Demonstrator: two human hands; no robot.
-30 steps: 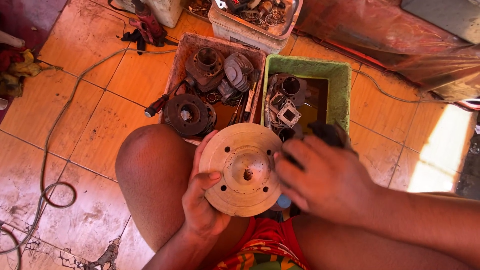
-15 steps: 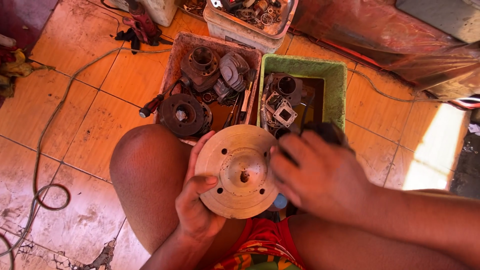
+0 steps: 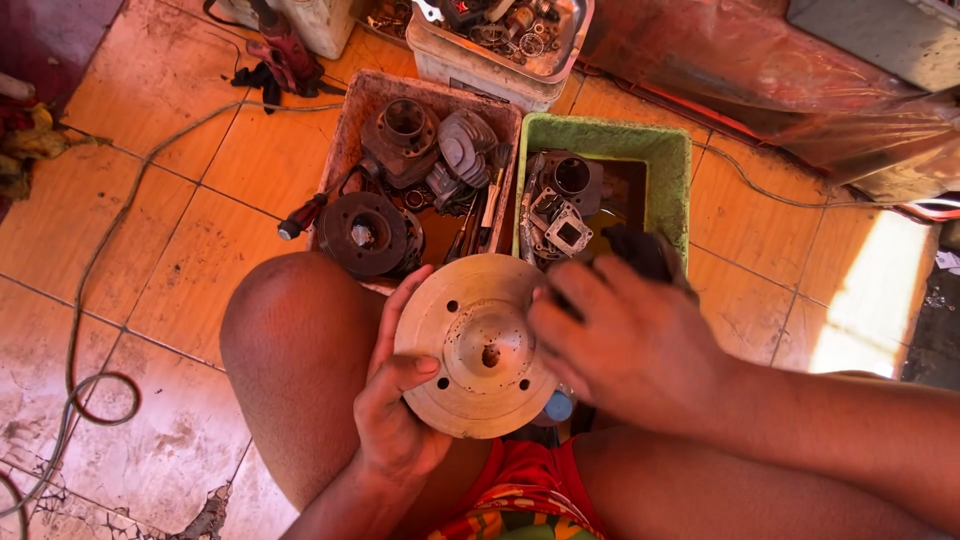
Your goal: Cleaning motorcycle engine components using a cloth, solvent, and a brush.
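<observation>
I hold the round metal disc [image 3: 480, 345] over my lap, face up towards me, between my bare knee [image 3: 290, 350] and my other leg. My left hand [image 3: 395, 420] cups it from below and behind: the thumb is pressed on the front face near the lower left rim and the fingers are curled around the edge, so this hand is closed on the disc. My right hand [image 3: 630, 345] lies against the right rim, fingers bent down onto the face; a dark rag [image 3: 640, 255] shows just past its knuckles, and I cannot tell whether the hand grips it.

The disc looks like solid cast metal, stiff and probably heavy for its size, with a dull, perhaps oily surface that could slip. The rim is the sound place to hold it; the small holes and the raised centre give little purchase.

On the tiled floor [image 3: 150, 250] ahead stand a pinkish tray [image 3: 352, 130] and a green tray [image 3: 665, 160] of engine parts.
</observation>
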